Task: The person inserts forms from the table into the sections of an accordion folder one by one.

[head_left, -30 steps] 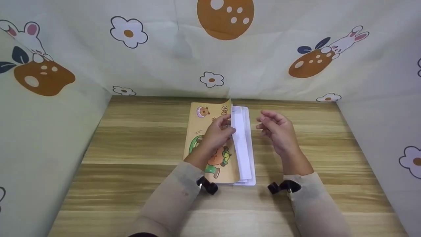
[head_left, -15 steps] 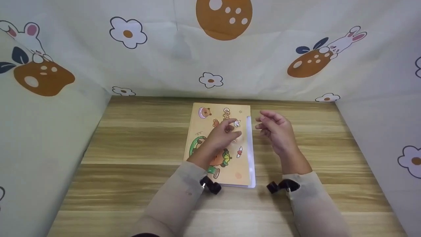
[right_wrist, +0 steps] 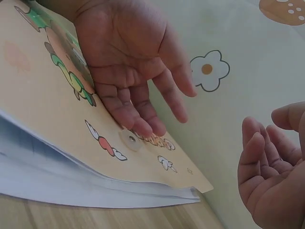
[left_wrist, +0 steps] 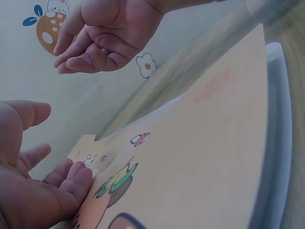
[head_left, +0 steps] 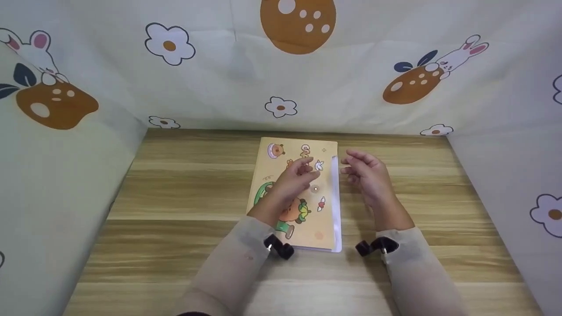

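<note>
A tan folder (head_left: pixel 324 224) with cartoon animal prints lies closed on the table, its cover not quite flat. White sheets (right_wrist: pixel 95 183) show under the cover along the right side. A round snap button (right_wrist: pixel 130 139) sits near that edge. My left hand (head_left: pixel 293 179) lies over the cover, fingers loosely bent and thumb apart; in the left wrist view its lower fingers (left_wrist: pixel 78 179) are right at the surface. Just right of the folder, my right hand (head_left: pixel 371 179) hovers with relaxed fingers and holds nothing.
The wood-grain table (head_left: pixel 184 184) extends on both sides of the folder. A pale curtain (head_left: pixel 210 79) printed with flowers, rabbits and fruit stands behind and at both sides. A black wrist camera (head_left: pixel 279 246) is strapped to each sleeve.
The lifted cover has come down to the right over the white sheets, and my left hand has let go of its edge. The folder has shifted slightly right. My right hand has barely moved.
</note>
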Action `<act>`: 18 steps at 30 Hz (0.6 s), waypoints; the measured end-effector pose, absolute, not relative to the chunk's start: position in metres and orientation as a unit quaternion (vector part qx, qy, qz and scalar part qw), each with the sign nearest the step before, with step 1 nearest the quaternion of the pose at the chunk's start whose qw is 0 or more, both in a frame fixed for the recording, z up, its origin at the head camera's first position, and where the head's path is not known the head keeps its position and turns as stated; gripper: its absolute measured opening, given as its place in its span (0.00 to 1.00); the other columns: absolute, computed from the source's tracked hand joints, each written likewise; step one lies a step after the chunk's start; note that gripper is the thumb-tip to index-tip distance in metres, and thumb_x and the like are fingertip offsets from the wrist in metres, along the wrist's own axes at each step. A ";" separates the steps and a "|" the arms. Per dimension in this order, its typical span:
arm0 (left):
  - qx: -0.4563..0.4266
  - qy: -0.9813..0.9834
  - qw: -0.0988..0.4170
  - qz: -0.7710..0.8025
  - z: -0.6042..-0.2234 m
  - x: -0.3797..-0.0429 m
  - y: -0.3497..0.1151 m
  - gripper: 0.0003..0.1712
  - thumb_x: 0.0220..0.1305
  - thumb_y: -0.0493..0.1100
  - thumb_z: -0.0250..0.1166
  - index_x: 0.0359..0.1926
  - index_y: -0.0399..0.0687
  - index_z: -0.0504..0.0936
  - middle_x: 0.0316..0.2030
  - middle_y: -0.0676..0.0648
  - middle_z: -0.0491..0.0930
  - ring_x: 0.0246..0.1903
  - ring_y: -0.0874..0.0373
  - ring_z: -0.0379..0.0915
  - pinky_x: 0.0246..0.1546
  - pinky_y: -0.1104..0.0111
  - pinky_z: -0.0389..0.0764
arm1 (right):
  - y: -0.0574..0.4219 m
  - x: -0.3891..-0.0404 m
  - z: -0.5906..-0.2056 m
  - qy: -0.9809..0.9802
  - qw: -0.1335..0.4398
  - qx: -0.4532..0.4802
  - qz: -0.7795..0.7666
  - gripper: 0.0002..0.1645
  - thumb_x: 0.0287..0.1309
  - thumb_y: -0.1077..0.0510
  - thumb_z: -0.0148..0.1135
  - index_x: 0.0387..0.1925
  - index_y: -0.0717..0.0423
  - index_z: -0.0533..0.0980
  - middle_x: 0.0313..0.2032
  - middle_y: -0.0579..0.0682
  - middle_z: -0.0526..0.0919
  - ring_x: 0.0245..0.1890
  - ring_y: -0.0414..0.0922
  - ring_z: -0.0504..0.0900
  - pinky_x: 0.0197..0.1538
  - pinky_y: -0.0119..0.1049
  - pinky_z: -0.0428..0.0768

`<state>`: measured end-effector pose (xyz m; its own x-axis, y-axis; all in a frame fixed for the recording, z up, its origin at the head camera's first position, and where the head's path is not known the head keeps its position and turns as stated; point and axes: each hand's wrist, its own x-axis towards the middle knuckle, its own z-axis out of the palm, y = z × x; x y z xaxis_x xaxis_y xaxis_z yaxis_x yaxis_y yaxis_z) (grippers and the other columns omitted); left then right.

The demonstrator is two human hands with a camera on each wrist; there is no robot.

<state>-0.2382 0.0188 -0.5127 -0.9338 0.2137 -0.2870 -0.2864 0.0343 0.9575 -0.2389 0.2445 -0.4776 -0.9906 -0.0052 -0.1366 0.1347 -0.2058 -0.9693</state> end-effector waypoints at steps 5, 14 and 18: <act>-0.025 0.676 0.164 0.718 -0.515 -0.241 0.024 0.35 0.72 0.52 0.70 0.76 0.63 0.71 0.70 0.45 0.71 0.71 0.48 0.71 0.73 0.52 0.76 | 0.245 -0.238 -0.477 0.631 0.043 0.053 -0.773 0.11 0.74 0.62 0.62 0.51 0.48 0.84 0.41 0.45 0.91 0.33 0.40 0.89 0.35 0.30 0.84; -0.022 0.644 0.136 0.753 -0.515 -0.242 0.025 0.35 0.74 0.49 0.67 0.78 0.56 0.70 0.66 0.46 0.73 0.67 0.49 0.74 0.70 0.52 0.78 | 0.244 -0.237 -0.478 0.630 0.040 0.053 -0.773 0.09 0.74 0.61 0.63 0.49 0.47 0.85 0.40 0.46 0.91 0.32 0.40 0.89 0.34 0.30 0.83; -0.004 0.627 0.125 0.768 -0.506 -0.239 0.015 0.32 0.76 0.48 0.66 0.77 0.60 0.71 0.65 0.46 0.73 0.64 0.45 0.74 0.65 0.53 0.79 | 0.243 -0.237 -0.477 0.631 0.036 0.052 -0.773 0.09 0.74 0.61 0.63 0.47 0.46 0.85 0.40 0.46 0.91 0.32 0.40 0.90 0.34 0.29 0.83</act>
<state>-0.2386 0.0146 -0.5055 -0.9685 0.1878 -0.1636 -0.1978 -0.1810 0.9634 -0.2374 0.2433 -0.4773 -0.9921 0.0095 -0.1252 0.1208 -0.2001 -0.9723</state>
